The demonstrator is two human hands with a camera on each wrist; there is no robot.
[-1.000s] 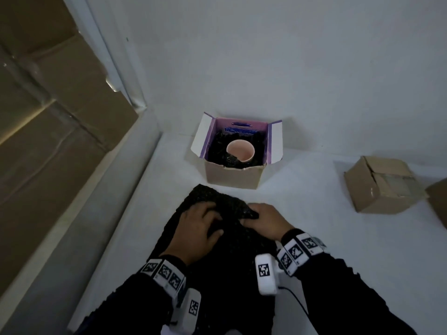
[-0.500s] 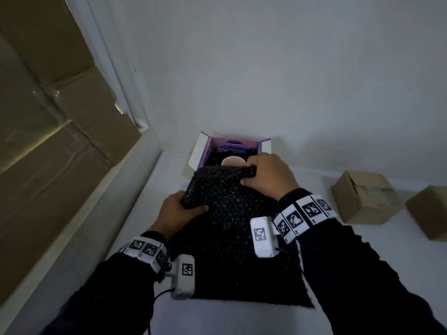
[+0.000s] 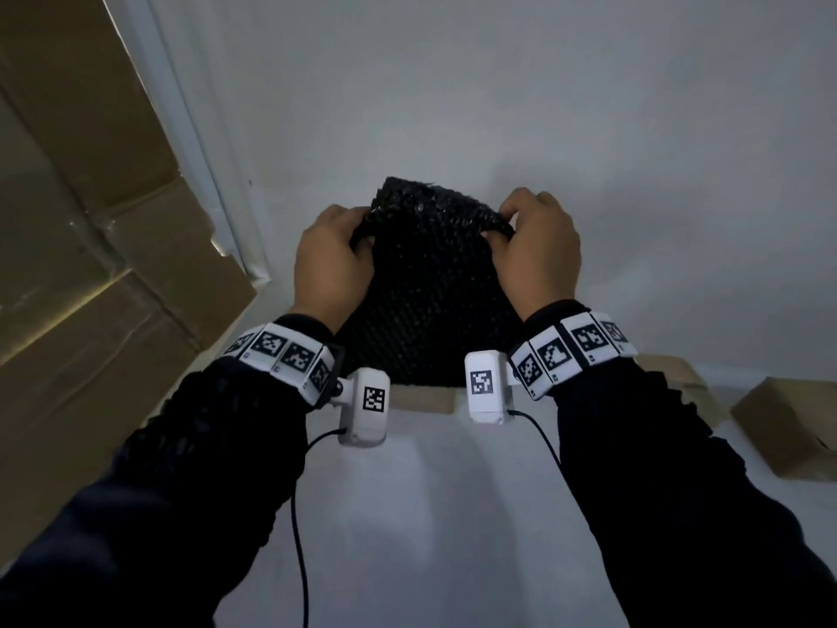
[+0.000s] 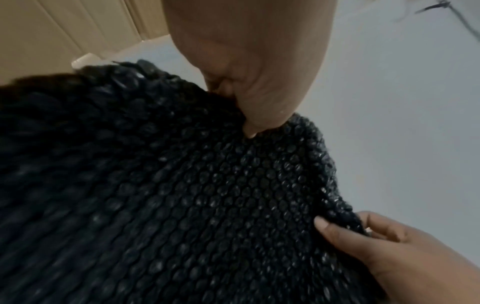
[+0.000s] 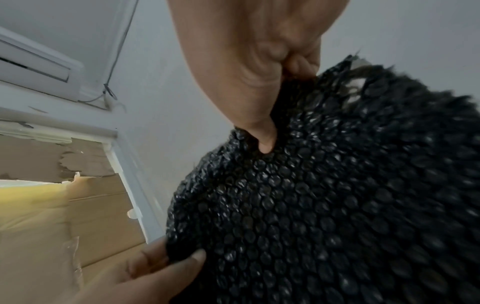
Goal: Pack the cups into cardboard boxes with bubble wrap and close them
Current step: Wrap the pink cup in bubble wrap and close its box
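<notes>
In the head view a black bubble wrap sheet [image 3: 430, 292] hangs upright, off the white surface. My left hand [image 3: 358, 228] pinches its upper left corner and my right hand [image 3: 502, 224] pinches its upper right corner. The sheet hides the open box and the cup; only a strip of the cardboard box [image 3: 425, 403] shows below its lower edge. In the left wrist view my left thumb [image 4: 249, 127] presses into the bubble wrap [image 4: 182, 195], with the right hand [image 4: 376, 253] on the far corner. In the right wrist view the right hand [image 5: 262, 123] grips the bubble wrap [image 5: 337, 195].
Two small closed cardboard boxes [image 3: 788, 428] [image 3: 675, 378] sit on the white surface [image 3: 430, 514] at the right. Large flat cardboard sheets [image 3: 90, 265] lean along the left side. A white wall stands just behind the held sheet.
Both hands have lifted the bubble wrap off the surface and raised it upright in front of the open box. The hands moved apart to its top corners. The cup is now hidden.
</notes>
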